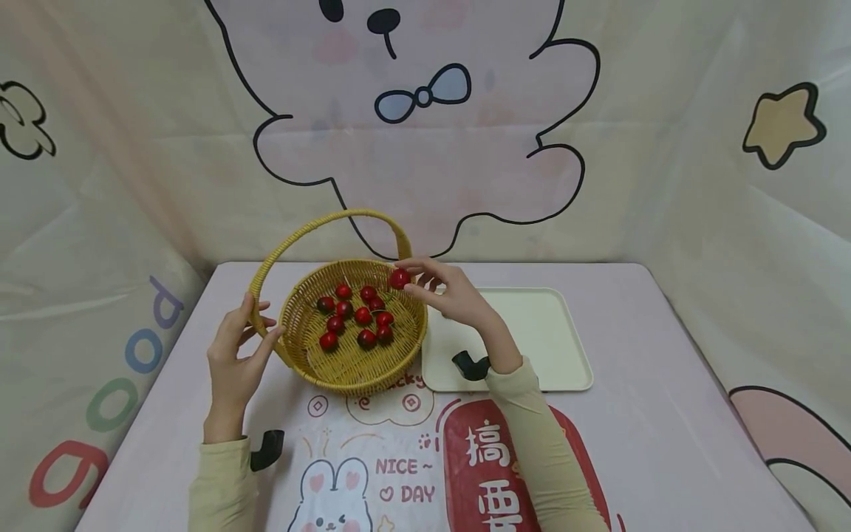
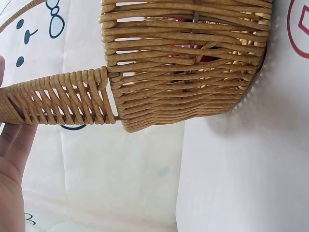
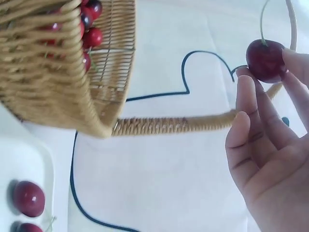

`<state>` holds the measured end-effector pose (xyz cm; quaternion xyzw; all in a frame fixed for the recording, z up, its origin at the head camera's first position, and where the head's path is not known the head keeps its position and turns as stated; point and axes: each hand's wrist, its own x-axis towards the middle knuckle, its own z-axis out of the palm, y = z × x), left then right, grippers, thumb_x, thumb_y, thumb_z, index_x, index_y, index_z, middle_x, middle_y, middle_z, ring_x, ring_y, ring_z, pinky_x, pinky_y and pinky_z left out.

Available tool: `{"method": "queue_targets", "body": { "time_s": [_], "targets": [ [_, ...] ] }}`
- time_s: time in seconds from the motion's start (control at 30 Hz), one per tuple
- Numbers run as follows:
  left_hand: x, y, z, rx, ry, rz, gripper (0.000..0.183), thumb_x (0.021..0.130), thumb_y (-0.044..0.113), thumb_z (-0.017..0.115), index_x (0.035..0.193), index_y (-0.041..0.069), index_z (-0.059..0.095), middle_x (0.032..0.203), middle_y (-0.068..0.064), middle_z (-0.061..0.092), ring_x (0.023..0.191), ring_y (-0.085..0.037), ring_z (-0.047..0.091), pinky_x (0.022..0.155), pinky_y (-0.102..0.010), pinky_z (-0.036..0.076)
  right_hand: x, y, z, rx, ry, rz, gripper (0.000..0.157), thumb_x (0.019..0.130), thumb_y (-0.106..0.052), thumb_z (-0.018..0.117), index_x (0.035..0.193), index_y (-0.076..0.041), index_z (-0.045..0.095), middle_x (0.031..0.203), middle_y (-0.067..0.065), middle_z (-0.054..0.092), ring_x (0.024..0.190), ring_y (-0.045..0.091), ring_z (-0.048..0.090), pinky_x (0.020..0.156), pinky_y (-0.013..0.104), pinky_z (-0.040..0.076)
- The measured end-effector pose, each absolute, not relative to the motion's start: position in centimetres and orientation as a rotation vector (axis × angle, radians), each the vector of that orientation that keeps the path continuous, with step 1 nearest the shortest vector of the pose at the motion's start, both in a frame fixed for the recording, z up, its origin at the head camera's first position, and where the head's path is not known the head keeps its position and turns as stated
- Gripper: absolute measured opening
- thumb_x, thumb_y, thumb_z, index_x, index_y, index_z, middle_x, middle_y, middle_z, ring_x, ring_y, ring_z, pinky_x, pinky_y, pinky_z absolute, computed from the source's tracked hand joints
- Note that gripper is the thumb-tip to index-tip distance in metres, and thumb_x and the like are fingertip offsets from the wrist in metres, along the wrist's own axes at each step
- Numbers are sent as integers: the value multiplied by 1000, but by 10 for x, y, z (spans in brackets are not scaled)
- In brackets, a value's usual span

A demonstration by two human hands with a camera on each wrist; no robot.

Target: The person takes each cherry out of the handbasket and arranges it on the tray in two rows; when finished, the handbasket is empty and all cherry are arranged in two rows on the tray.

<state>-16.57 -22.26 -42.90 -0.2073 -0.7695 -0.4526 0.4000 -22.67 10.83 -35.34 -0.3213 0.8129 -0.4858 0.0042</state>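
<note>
A yellow woven basket holds several dark red cherries on its bottom. My left hand holds the basket's tall handle near its left base; in the left wrist view, fingers lie against the wound handle. Over the basket's right rim, my right hand pinches one cherry between thumb and fingertips. The right wrist view shows this cherry with a green stem pointing up.
A cream tray lies right of the basket, partly behind my right arm. Two cherries on it, one a dark red cherry, show in the right wrist view. The white table bears printed drawings; a printed curtain hangs behind.
</note>
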Motion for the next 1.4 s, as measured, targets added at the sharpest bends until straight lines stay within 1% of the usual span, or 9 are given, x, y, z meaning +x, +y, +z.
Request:
{"method": "queue_targets", "body": {
  "time_s": [0.07,0.13,0.23,0.37,0.53,0.8,1.07,1.3,1.4],
  "targets": [
    [-167,-224,-431,-517,-1956,-1138,74,67,-8,75,134,0,44,107,-23,61,88,-5,60,83,-11,48,-224,114,-352,-971,2548,-1517,35,91,-9,57,125,-5,56,104,10,62,82,25,54,51,24,45],
    [-168,-224,-432,-512,-1963,-1131,81,62,-16,75,134,0,44,107,-22,61,88,-5,60,84,-11,48,-223,120,-352,-936,2546,-1522,34,91,-10,57,126,-7,56,104,9,62,82,25,55,52,25,46],
    [-167,-223,-432,-509,-1973,-1124,85,58,-22,74,135,1,44,108,-21,61,88,-3,60,84,-11,48,-223,128,-355,-893,2548,-1545,35,91,-10,57,126,-6,56,109,11,62,87,27,58,66,27,51],
    [-166,-223,-430,-500,-1989,-1116,85,59,-21,74,135,1,44,108,-20,61,89,-1,59,84,-10,48,-229,141,-365,-839,2512,-1635,35,91,-8,57,126,-4,54,113,15,61,94,30,59,73,25,50],
    [-165,-223,-429,-493,-1998,-1110,84,60,-20,73,135,1,43,108,-19,61,89,0,59,84,-10,47,-243,159,-391,-787,2447,-1789,35,90,-10,60,124,-7,55,116,14,60,98,25,60,82,24,52],
    [-166,-223,-428,-512,-1982,-1121,83,60,-20,74,134,1,44,108,-20,61,88,-2,59,84,-11,48,-234,178,-389,-654,2522,-1721,37,88,-3,59,124,4,51,114,24,59,96,33,59,80,22,51],
    [-165,-223,-429,-507,-1996,-1113,82,62,-17,75,135,1,44,109,-19,61,89,0,59,84,-10,47,-254,214,-430,-492,2659,-1552,42,91,-17,59,130,-7,49,119,17,61,100,27,59,78,21,49],
    [-166,-224,-430,-515,-1989,-1118,81,62,-16,75,135,1,43,109,-19,61,90,-1,59,84,-11,48,-253,225,-433,-417,2594,-1548,41,91,-6,57,129,5,46,120,27,57,104,37,56,76,18,48],
    [-166,-224,-430,-520,-1981,-1124,75,68,-8,75,135,1,44,109,-20,61,90,-1,59,84,-11,48,-247,225,-426,-382,2598,-1515,40,90,-3,56,128,8,46,122,28,55,103,39,56,74,14,47]
  ]
}}
